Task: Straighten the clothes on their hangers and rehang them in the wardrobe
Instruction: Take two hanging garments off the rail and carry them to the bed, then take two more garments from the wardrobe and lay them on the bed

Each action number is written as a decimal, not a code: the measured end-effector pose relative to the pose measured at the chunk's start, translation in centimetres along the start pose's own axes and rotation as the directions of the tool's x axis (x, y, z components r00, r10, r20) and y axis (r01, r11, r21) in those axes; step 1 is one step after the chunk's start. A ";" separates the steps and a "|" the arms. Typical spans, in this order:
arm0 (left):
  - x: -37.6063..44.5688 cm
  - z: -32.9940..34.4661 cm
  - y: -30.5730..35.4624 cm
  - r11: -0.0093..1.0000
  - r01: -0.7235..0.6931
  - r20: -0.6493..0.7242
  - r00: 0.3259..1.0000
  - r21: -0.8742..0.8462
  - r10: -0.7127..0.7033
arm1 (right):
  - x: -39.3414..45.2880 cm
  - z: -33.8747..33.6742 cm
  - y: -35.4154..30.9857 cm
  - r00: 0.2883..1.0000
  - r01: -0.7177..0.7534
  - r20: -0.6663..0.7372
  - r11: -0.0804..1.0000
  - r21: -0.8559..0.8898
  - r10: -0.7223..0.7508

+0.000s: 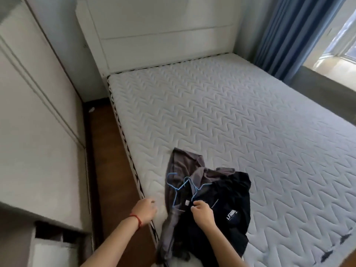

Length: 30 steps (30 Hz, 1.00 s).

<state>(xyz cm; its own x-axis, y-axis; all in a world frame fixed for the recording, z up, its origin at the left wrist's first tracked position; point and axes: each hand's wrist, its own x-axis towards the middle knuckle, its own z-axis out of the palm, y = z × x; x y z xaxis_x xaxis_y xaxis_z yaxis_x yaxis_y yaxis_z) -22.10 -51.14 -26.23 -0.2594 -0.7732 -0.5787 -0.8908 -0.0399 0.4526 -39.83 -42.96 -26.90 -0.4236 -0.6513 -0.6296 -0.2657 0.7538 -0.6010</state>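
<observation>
Head view: dark clothes heaped at the mattress's near left corner.
Black garment (pixel 229 207) and grey garment (pixel 185 166) lie tangled with blue hangers (pixel 180 186) on the mattress (pixel 240 116). Right hand (pixel 202 211) pinches the black collar; left hand (pixel 144 211), fingers loosely curled, holds nothing at the mattress edge.
</observation>
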 end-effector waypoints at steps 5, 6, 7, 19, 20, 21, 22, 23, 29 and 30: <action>-6.1 -3.4 -9.9 0.987 0.154 -0.112 0.981 -0.048 -0.159 | -2.4 5.5 -5.2 0.974 0.209 0.145 0.945 -0.252 -0.177; -7.7 -4.0 -11.5 0.982 0.175 -0.137 0.974 -0.065 -0.183 | -3.1 6.6 -6.1 0.962 0.254 0.175 0.920 -0.299 -0.209; -9.2 -4.5 -13.1 0.978 0.190 -0.163 0.966 -0.087 -0.202 | -3.9 7.8 -6.9 0.949 0.295 0.208 0.895 -0.334 -0.235; -24.8 -12.4 -24.3 0.927 0.225 -0.679 0.631 -0.301 -0.374 | -16.9 23.4 -21.1 0.484 0.855 0.606 0.488 -0.175 -0.631; -25.7 -13.6 -24.8 0.928 0.223 -0.730 0.574 -0.297 -0.371 | -18.2 24.6 -22.9 0.421 0.886 0.626 0.444 -0.131 -0.656; -26.7 -14.8 -25.2 0.927 0.223 -0.774 0.511 -0.301 -0.374 | -19.4 25.7 -24.6 0.358 0.913 0.642 0.399 -0.088 -0.678; -27.7 -16.1 -25.5 0.925 0.230 -0.813 0.443 -0.304 -0.377 | -20.5 26.6 -26.4 0.295 0.934 0.654 0.354 -0.044 -0.696; -28.6 -17.2 -25.7 0.920 0.242 -0.845 0.374 -0.310 -0.383 | -21.6 27.5 -28.1 0.233 0.949 0.664 0.315 0.003 -0.711; -34.6 -23.4 -25.2 0.890 0.363 -0.959 -0.044 -0.278 -0.281 | -28.5 30.3 -38.3 -0.111 0.932 0.661 0.153 0.329 -0.742; -35.8 -24.3 -24.8 0.879 0.405 -0.968 -0.105 -0.251 -0.229 | -29.8 30.7 -39.9 -0.172 0.915 0.641 0.120 0.386 -0.748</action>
<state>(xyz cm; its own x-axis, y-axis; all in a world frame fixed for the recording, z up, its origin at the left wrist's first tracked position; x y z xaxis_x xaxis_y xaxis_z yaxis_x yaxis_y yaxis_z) 18.33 -37.87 -0.24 0.5919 -0.5224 0.6138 -0.7943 -0.5076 0.3339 10.01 -56.28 0.73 0.8269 -0.5074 0.2424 -0.0853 -0.5393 -0.8378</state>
